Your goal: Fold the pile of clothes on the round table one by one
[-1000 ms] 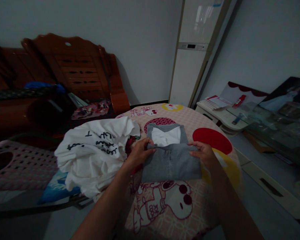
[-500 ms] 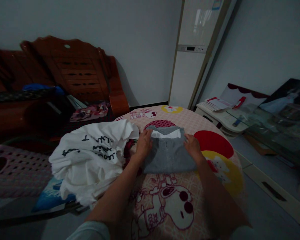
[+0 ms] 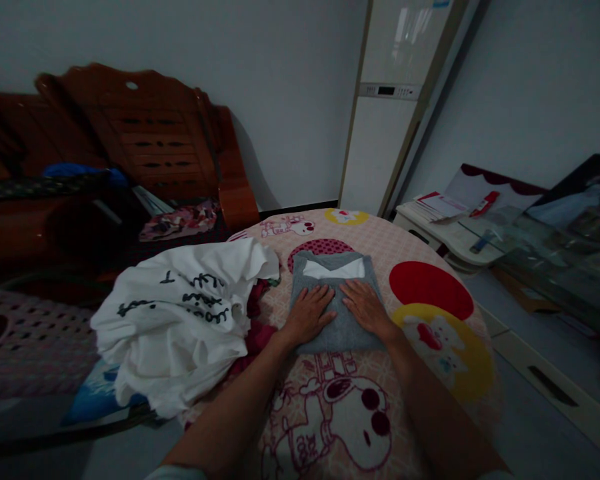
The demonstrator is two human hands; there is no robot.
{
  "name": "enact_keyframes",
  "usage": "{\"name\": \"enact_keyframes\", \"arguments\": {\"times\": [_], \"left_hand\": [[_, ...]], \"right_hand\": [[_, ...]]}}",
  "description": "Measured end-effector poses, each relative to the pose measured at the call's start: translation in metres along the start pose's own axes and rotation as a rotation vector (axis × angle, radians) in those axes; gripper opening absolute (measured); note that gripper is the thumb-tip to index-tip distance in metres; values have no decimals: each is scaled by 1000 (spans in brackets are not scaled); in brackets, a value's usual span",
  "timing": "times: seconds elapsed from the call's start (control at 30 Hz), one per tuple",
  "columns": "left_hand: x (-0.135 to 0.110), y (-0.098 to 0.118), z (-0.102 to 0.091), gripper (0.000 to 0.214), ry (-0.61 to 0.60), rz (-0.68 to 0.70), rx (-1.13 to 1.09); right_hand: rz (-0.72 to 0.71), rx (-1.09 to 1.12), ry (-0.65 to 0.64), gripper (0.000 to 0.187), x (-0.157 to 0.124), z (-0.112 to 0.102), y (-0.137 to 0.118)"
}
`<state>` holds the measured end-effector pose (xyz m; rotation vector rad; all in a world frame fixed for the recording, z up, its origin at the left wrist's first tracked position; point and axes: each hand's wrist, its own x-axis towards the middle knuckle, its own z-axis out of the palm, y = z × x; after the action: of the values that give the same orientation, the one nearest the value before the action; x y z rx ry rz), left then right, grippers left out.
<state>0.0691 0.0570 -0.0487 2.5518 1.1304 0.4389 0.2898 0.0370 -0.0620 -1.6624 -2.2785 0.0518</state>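
Observation:
A grey garment (image 3: 345,330), folded into a flat, roughly square shape, lies on the patterned tablecloth (image 3: 340,453). Its neck opening, with a white piece showing inside, is at the far edge. My left hand (image 3: 311,312) rests flat on the left half of it, fingers spread. On the right half lies my right hand (image 3: 364,305), also flat with its fingers stretched out. To the left is a heaped white garment (image 3: 180,320) with black lettering. Dark red cloth (image 3: 260,337) shows from under that heap.
Behind the table on the left stands a brown wooden bench (image 3: 150,133) with a floral cloth (image 3: 185,221) on its seat. A pink woven-plastic chair (image 3: 35,340) is at the near left. On the right, a white cabinet (image 3: 430,230) holds papers beside a glass shelf (image 3: 520,247).
Both hands have let go of the grey garment's far corners. They have moved inward and nearer, and now lie flat on top of it.

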Motion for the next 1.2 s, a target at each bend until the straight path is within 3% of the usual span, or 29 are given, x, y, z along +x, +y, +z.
{"name": "enact_keyframes", "arguments": {"times": [0.2,0.3,0.43,0.53,0.63,0.77,0.9,1.0,1.2], "left_hand": [[9,-25,-2,52,156,-51,-54],[6,-36,1,54,257,-105,-102],[-11,-43,-7,48,337,-215,-137],[-29,-40,-21,51,298,-323,-185],[-47,-30,-34,52,210,-422,-311],[-65,-13,-41,59,187,-482,-422],[-72,-3,-41,74,174,-480,-497],[-74,-1,-39,76,123,-461,-522],[-83,-4,-42,75,82,-420,-504]], "right_hand": [[7,73,21,45,0,-2,-1],[-2,169,100,43,-2,-4,4],[203,238,293,41,-16,-12,15],[413,230,333,42,-37,-22,19],[518,221,293,40,-60,-32,18],[564,365,242,37,-80,-41,13],[616,569,233,49,-85,-41,11],[608,690,253,56,-85,-41,12],[634,799,284,50,-90,-46,13]]}}
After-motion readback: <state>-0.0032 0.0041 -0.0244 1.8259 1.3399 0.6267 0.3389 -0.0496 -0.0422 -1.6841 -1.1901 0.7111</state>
